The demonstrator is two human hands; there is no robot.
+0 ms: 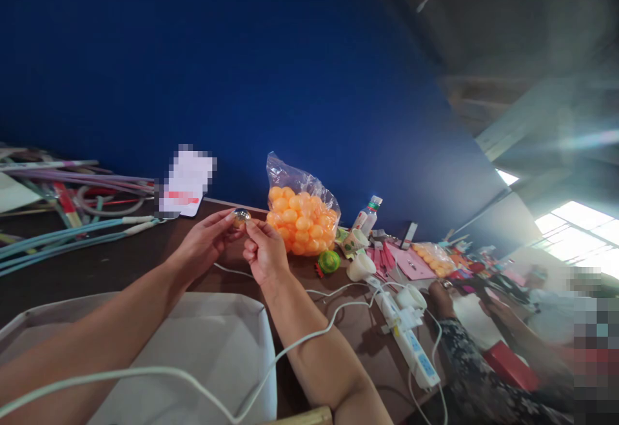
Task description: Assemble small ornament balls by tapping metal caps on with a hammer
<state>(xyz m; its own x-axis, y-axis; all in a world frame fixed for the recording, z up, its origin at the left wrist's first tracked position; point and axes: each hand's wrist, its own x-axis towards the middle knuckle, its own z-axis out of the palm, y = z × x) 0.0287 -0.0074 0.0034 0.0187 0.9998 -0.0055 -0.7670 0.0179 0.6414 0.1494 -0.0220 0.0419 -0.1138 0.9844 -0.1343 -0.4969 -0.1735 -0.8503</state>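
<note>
Both my hands are raised over a dark wooden table (97, 270) and meet on one small round shiny object (240, 216). My left hand (206, 241) pinches it from the left with thumb and fingers. My right hand (264, 251) pinches it from the right, its other fingers curled. A clear plastic bag of orange balls (300, 215) stands just behind and to the right of my right hand. A white cable (309, 335) runs across under my right forearm.
A white tray (213, 347) lies below my arms. Coloured hoses and cables (72, 218) are piled at the left. A power strip (409, 341), white cups (360, 267), a bottle (367, 214) and a green lid (329, 261) sit right. Another person's arm (464, 347) rests at the right.
</note>
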